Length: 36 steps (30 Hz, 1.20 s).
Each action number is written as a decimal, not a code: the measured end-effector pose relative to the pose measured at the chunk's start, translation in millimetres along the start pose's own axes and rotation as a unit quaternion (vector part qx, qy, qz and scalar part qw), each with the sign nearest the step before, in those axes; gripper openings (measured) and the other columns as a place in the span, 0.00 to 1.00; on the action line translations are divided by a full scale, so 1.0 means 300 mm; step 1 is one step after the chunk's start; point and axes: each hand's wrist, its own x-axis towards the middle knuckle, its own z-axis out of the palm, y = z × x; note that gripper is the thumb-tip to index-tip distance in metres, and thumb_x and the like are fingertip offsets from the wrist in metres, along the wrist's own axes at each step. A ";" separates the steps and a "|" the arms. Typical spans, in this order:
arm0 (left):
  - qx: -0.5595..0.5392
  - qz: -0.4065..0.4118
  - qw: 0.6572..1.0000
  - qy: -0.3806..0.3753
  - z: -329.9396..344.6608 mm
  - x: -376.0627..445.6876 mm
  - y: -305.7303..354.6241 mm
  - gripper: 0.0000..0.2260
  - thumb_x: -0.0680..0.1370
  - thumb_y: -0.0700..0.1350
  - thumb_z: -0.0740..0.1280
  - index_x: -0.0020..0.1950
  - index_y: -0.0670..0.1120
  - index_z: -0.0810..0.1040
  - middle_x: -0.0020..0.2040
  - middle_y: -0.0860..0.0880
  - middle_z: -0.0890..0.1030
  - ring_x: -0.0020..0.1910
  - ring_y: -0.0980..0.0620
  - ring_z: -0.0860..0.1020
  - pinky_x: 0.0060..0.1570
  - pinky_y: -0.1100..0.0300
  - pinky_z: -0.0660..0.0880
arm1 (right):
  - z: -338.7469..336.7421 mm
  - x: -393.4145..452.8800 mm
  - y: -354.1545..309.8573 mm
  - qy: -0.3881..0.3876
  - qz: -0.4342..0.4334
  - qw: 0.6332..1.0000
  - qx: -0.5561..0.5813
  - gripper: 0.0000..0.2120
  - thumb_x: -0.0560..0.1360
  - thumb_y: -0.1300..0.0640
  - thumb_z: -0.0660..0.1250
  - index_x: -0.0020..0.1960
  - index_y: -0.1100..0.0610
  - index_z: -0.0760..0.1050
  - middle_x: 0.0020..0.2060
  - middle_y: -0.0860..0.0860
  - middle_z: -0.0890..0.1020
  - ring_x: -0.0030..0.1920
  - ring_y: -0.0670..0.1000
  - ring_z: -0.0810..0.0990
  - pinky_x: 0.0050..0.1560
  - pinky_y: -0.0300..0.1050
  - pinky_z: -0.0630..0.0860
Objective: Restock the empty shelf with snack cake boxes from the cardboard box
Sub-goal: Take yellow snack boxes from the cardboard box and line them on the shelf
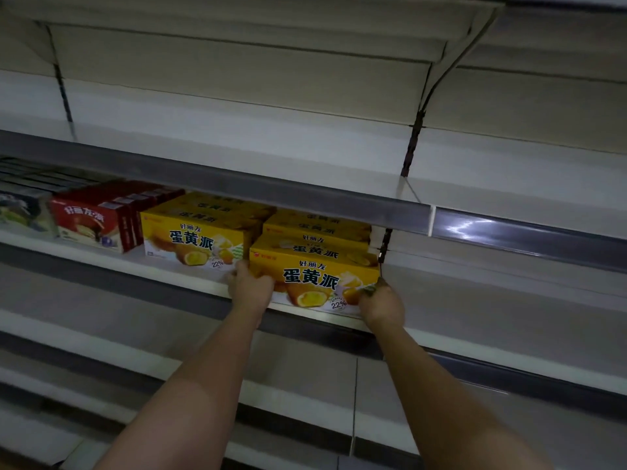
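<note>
Yellow cardboard marked the snack cake box point(314, 276) that you held at the front lip of the shelf point(190, 278), its printed face toward you and its far edge touching the yellow boxes stacked behind point(317, 228). Your left hand point(250, 286) gripped the box's lower corner at eight o'clock, fingers curled round its end; your right hand point(381, 305) gripped the opposite lower corner at four o'clock, thumb on the printed face. The hands were thus apart, one clamped on each end of the same box. At ten o'clock from the held box stood a second yellow stack point(195, 239), and farther toward nine o'clock a row of red boxes point(91, 225). Overhead, at twelve o'clock, ran the price rail point(237, 184) of the next shelf up, which looked close above the stack. The cardboard supply box was not in view. The step in hand appeared to be seating this box in the right-hand column. To do it well, you would likely have kept the box level, pushed evenly with both hands so neither end swung ahead, and squared its face with the neighbouring stack. A tilt upward risked catching the rail; uneven pressure risked skewing the boxes behind. Releasing only once the base lay flat seemed prudent.
</note>
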 end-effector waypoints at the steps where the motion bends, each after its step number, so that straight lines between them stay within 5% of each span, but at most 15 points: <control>1: 0.040 0.002 0.999 0.011 -0.006 0.011 -0.002 0.23 0.73 0.37 0.64 0.67 0.44 0.68 0.67 0.41 0.64 0.63 0.37 0.68 0.59 0.49 0.68 | 0.011 0.007 -0.004 0.003 0.003 1.000 0.005 0.14 0.75 0.53 0.66 0.58 0.57 0.73 0.51 0.56 0.81 0.50 0.58 0.79 0.45 0.45 0.73; 8: 0.051 0.004 0.998 -0.026 -0.006 0.083 0.007 0.24 0.73 0.37 0.65 0.69 0.42 0.67 0.64 0.38 0.69 0.61 0.36 0.70 0.58 0.50 0.69 | 0.057 0.052 -0.050 0.023 0.035 0.999 0.032 0.13 0.74 0.55 0.68 0.57 0.54 0.73 0.50 0.55 0.81 0.50 0.57 0.79 0.48 0.46 0.74; 15: 0.018 -0.007 0.998 -0.055 0.038 0.193 -0.034 0.32 0.64 0.44 0.66 0.68 0.46 0.65 0.58 0.41 0.76 0.55 0.37 0.76 0.58 0.42 0.74 | 0.078 0.084 -0.067 0.017 0.057 0.997 0.053 0.18 0.70 0.47 0.72 0.56 0.53 0.73 0.49 0.53 0.81 0.50 0.56 0.79 0.49 0.46 0.73; 23: 0.049 -0.005 0.999 -0.024 0.025 0.145 0.024 0.24 0.74 0.39 0.65 0.69 0.42 0.64 0.62 0.37 0.70 0.58 0.35 0.73 0.51 0.51 0.70 | 0.080 0.104 -0.100 0.002 0.090 0.995 0.032 0.29 0.69 0.45 0.73 0.62 0.57 0.68 0.56 0.56 0.79 0.55 0.59 0.79 0.53 0.50 0.74; 27: 0.022 -0.006 0.999 -0.022 0.024 0.144 0.020 0.22 0.73 0.39 0.65 0.67 0.44 0.67 0.61 0.37 0.72 0.55 0.36 0.75 0.51 0.48 0.72 | 0.075 0.098 -0.113 -0.015 0.110 0.994 0.023 0.33 0.69 0.43 0.73 0.65 0.58 0.63 0.59 0.58 0.78 0.58 0.61 0.77 0.57 0.53 0.73; 36: -0.059 -0.054 0.996 -0.046 0.022 0.141 0.033 0.12 0.74 0.36 0.66 0.56 0.45 0.74 0.54 0.41 0.78 0.51 0.43 0.74 0.50 0.54 0.68 | 0.051 0.097 -0.128 -0.046 0.102 0.994 0.017 0.27 0.74 0.47 0.67 0.66 0.61 0.66 0.58 0.59 0.78 0.57 0.61 0.77 0.56 0.52 0.73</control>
